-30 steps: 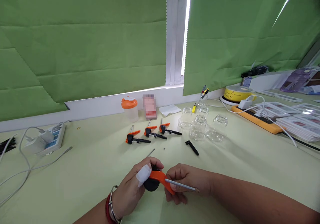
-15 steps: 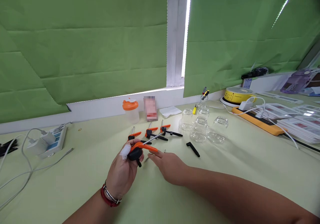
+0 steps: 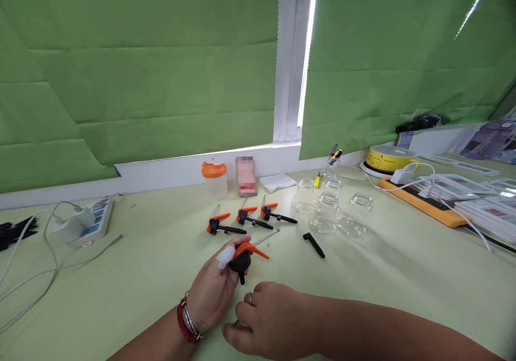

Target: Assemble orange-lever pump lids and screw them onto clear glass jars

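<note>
Left hand [image 3: 213, 291] wrapped round an orange-and-black gadget [image 3: 241, 262], metal rod [image 3: 264, 238] sticking out behind. Right hand [image 3: 278, 317] just beside, curled; can't tell what's in it. Beyond the grip: three similar gadgets [image 3: 242, 217]. Rightward: black handle [image 3: 314, 246], glass jars [image 3: 322, 222].

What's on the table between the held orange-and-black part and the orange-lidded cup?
In the head view, the leftmost of three similar orange-and-black pieces lies between the cup and the part in the left hand.
</note>
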Motion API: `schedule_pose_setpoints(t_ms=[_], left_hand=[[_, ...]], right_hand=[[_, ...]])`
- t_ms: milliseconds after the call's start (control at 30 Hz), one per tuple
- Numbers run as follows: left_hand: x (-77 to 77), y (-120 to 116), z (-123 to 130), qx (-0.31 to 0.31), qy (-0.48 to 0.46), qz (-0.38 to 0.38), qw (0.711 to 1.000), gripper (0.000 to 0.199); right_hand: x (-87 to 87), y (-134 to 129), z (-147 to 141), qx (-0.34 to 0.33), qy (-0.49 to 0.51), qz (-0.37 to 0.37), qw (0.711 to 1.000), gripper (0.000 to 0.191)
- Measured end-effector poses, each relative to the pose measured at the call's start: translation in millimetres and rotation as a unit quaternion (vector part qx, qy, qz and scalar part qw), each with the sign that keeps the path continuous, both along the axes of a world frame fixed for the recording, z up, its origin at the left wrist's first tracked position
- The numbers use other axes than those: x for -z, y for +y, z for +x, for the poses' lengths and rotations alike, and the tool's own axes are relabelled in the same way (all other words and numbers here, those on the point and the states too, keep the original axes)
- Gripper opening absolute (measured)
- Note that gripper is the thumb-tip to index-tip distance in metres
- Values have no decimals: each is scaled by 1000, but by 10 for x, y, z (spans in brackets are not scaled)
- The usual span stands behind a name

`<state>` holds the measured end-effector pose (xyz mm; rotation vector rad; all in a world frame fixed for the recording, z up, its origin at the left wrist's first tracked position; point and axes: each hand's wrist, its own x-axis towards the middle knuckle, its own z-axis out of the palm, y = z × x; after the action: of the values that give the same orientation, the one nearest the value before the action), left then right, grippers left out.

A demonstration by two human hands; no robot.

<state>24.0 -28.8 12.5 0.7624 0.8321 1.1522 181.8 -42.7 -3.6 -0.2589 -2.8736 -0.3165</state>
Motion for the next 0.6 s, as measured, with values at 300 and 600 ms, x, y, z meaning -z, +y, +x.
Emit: schedule_pose_setpoints(t_ms=[300, 600], left_hand=[[143, -27, 122, 104, -76, 23, 991, 21], [133, -82, 178, 152, -96, 25, 983, 23]], right_hand=[[-357, 282, 120, 172, 434, -413, 782, 20], [-215, 373, 88, 181, 437, -567, 674, 19]])
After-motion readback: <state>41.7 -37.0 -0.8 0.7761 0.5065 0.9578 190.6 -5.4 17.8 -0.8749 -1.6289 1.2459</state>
